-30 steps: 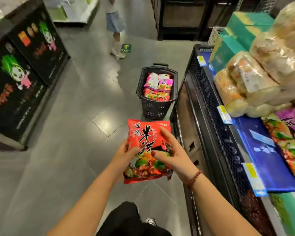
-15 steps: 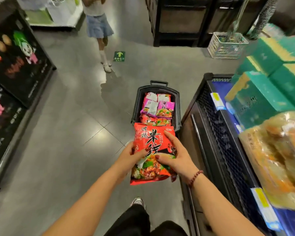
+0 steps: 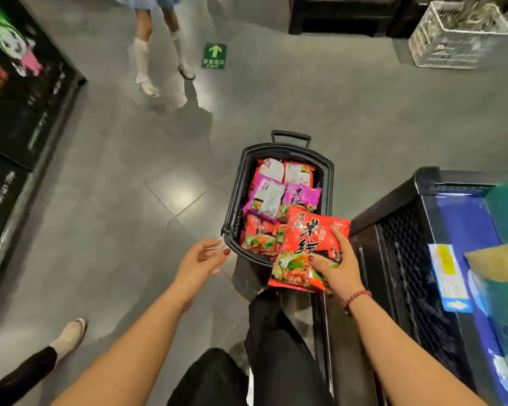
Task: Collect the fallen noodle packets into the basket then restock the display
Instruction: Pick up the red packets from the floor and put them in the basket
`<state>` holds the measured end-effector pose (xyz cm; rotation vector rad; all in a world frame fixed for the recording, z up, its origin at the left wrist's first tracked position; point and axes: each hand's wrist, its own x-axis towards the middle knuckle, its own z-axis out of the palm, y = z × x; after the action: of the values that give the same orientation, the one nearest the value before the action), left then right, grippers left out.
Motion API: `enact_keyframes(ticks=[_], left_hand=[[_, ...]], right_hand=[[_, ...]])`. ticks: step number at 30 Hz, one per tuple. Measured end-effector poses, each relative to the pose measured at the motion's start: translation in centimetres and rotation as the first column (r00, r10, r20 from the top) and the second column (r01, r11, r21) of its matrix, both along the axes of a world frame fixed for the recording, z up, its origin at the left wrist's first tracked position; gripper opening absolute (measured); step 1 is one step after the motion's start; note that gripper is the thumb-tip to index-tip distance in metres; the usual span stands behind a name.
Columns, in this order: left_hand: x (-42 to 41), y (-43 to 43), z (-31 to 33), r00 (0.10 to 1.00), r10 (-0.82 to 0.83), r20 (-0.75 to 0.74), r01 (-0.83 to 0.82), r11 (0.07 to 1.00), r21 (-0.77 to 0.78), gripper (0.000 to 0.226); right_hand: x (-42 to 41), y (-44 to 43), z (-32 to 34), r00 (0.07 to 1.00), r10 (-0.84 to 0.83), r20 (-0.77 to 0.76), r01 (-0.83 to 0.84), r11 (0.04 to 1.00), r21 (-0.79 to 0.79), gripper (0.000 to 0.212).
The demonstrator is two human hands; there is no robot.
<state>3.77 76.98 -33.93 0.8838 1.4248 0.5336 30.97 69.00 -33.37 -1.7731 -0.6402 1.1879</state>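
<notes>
Your right hand point(image 3: 339, 268) pinches the red noodle packet point(image 3: 308, 244) half across the near rim of the basket point(image 3: 232, 206), just beyond your slack, empty left hand point(image 3: 201, 263), so releasing here could tip it onto the floor point(image 3: 129, 200).

Left hand point(image 3: 200, 262) extended and relaxed; right hand point(image 3: 339, 268) grips the packet point(image 3: 308, 230).
</notes>
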Motion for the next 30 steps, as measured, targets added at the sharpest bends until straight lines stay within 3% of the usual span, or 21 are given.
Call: enact_keyframes(ticks=[4,10,14,18,22,25,30], left_hand=[[1.5,3.6,-5.1,0.994,0.083,-0.066,-0.087,0.995,-0.054,0.019],[4.5,7.3,-14.4,0.973,0.076,-0.218,-0.088,0.995,-0.045,0.022],[6.0,9.7,-20.6,0.915,0.032,-0.402,-0.01,0.998,0.057,0.046],[6.2,11.9,-25.5,0.855,-0.073,-0.514,0.169,0.975,0.143,0.068],[5.9,12.8,-28.2,0.741,-0.062,-0.669,0.289,0.928,0.234,0.054],[5.3,13.6,-28.9,0.665,-0.026,-0.746,0.323,0.911,0.257,0.041],[4.3,14.3,-29.4,0.715,-0.049,-0.698,0.372,0.871,0.321,0.035]], right_hand=[[3.2,4.7,-5.2,0.997,0.041,0.06,-0.035,0.994,-0.103,0.074],[5.1,9.3,-15.3,0.988,0.1,0.122,-0.072,0.975,-0.211,0.078],[5.5,10.6,-21.9,0.976,0.156,0.15,-0.12,0.967,-0.225,0.078],[6.1,11.0,-26.5,0.963,0.22,0.158,-0.177,0.953,-0.247,0.081],[6.2,10.9,-29.0,0.914,0.281,0.293,-0.202,0.94,-0.273,0.086],[5.2,10.5,-30.0,0.902,0.292,0.317,-0.203,0.937,-0.285,0.103],[3.4,10.6,-31.1,0.864,0.274,0.423,-0.159,0.944,-0.288,0.109]])
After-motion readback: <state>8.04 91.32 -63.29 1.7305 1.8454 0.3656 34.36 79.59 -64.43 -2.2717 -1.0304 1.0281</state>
